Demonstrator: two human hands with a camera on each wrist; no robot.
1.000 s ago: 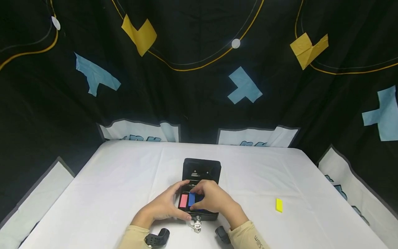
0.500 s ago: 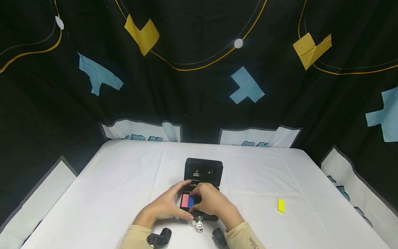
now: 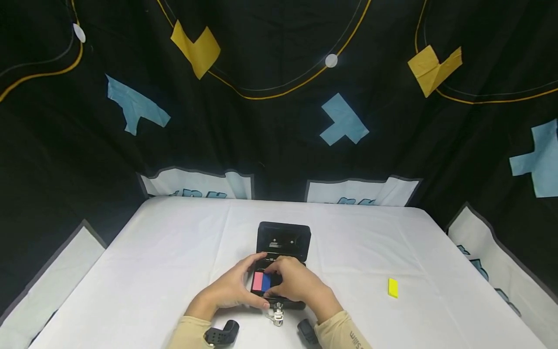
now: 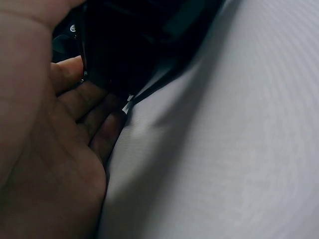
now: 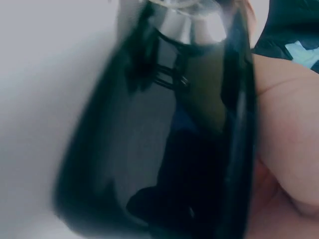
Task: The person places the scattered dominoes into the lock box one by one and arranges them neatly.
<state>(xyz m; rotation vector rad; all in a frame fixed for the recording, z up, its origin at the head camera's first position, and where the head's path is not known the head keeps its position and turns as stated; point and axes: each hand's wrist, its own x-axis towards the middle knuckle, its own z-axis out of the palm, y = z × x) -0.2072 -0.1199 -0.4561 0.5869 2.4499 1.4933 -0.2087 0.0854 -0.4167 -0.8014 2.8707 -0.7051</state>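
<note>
A small black cash box (image 3: 284, 240) stands on the white table with its lid raised. Inside, a pink block (image 3: 257, 281) lies at the left, and a blue block (image 3: 266, 282) sits right against its side. My left hand (image 3: 228, 289) holds the box's left side, thumb at the front edge and fingertips at the back; in the left wrist view, its fingers (image 4: 102, 127) curl along the dark wall. My right hand (image 3: 301, 283) reaches into the box and pinches the blue block between thumb and fingers, covering the box's right part. The glossy front wall (image 5: 134, 149) fills the right wrist view.
Silver keys (image 3: 276, 316) hang at the box's front lock. A yellow block (image 3: 393, 288) lies apart on the table to the right. White cloth covers the table (image 3: 187, 242), and a dark patterned curtain (image 3: 279, 145) hangs behind it.
My right hand has shifted slightly left with the blue block, closing the small gap to the pink block. In the last half second little has moved. My left hand stays on the box.
</note>
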